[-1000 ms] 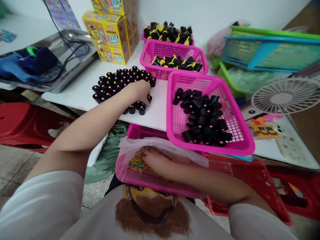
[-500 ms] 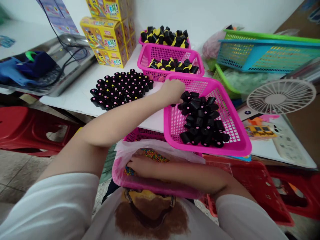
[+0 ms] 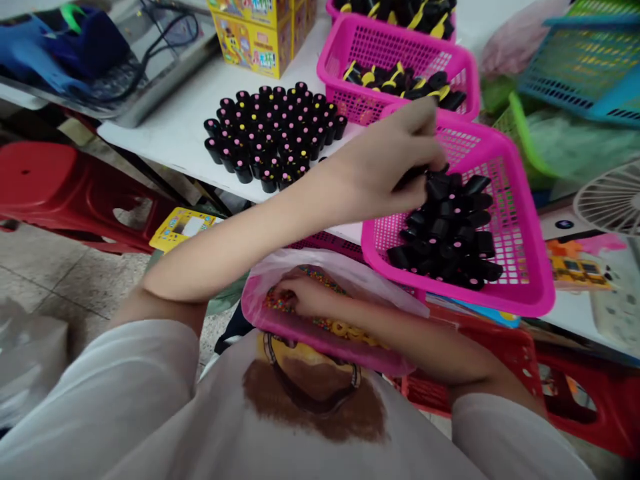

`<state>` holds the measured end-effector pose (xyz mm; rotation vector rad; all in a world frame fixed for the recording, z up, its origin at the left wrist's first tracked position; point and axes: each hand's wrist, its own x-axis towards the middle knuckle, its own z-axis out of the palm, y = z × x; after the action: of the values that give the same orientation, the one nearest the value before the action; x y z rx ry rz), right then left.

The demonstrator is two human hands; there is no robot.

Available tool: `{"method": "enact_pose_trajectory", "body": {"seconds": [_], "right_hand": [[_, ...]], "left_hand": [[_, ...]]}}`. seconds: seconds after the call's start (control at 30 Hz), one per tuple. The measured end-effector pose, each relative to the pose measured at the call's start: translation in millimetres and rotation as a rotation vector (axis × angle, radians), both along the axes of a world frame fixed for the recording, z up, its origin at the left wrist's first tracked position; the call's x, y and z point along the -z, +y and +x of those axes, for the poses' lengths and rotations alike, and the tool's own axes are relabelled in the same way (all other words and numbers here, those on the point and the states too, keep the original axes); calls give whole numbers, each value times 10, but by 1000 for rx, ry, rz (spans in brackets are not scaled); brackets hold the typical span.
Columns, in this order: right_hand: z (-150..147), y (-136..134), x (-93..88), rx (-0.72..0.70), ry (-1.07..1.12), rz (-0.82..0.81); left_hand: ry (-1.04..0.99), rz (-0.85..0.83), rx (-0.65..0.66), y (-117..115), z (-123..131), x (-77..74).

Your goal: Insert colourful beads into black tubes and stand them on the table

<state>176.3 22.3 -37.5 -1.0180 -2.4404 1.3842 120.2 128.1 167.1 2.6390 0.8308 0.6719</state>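
Note:
My left hand point(image 3: 407, 157) reaches over the near pink basket point(image 3: 543, 267), its fingers and thumb curled round a small black cylinder that is mostly hidden. Just beside the fingertips lies a heap of similar black cylinders point(image 3: 450, 230), some with pink dots on their ends. Lower down, my right hand point(image 3: 305, 295) is inside a pink bin lined with a clear plastic bag point(image 3: 253, 277). Its fingers are bent in among small multicoloured beads point(image 3: 280, 301); what they hold cannot be made out. Yellow ring-like pieces point(image 3: 350, 331) lie under the right forearm.
Black cylinders point(image 3: 270, 133) stand upright in a close group on the white table point(image 3: 165, 143). Behind are a pink basket of black-and-yellow pieces point(image 3: 473, 73) and yellow boxes point(image 3: 250, 47). A fan point(image 3: 613, 200) stands right; red stools point(image 3: 40, 173) flank the table.
My left hand has moved right, from the basket's left rim to over the black heap. My right hand stays in the beads with its fingers shifted. The whole view has tilted and moved closer.

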Motion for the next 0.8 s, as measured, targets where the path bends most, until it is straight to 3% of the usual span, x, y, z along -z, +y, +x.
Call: {"method": "enact_pose_trajectory", "body": {"seconds": [0.1, 0.2, 0.3, 0.37, 0.43, 0.53, 0.8], "right_hand": [[159, -60, -101, 113, 76, -113], [341, -133, -289, 240, 133, -174], [467, -191, -501, 337, 203, -109], [492, -220, -623, 367, 244, 19], [473, -245, -716, 349, 253, 160], [406, -276, -805, 266, 188, 299], [291, -275, -936, 301, 96, 252]], "left_hand": [[-224, -12, 71, -416, -669, 275], [-348, -98, -32, -800, -1181, 787], [-389, -345, -229, -1162, -1402, 1279], [-426, -514, -292, -1355, -1423, 1487], [-453, -631, -316, -1473, -1392, 1581], [-427, -686, -345, -1502, -1329, 1579], [-449, -676, -312, -1394, -1266, 1578]]}}
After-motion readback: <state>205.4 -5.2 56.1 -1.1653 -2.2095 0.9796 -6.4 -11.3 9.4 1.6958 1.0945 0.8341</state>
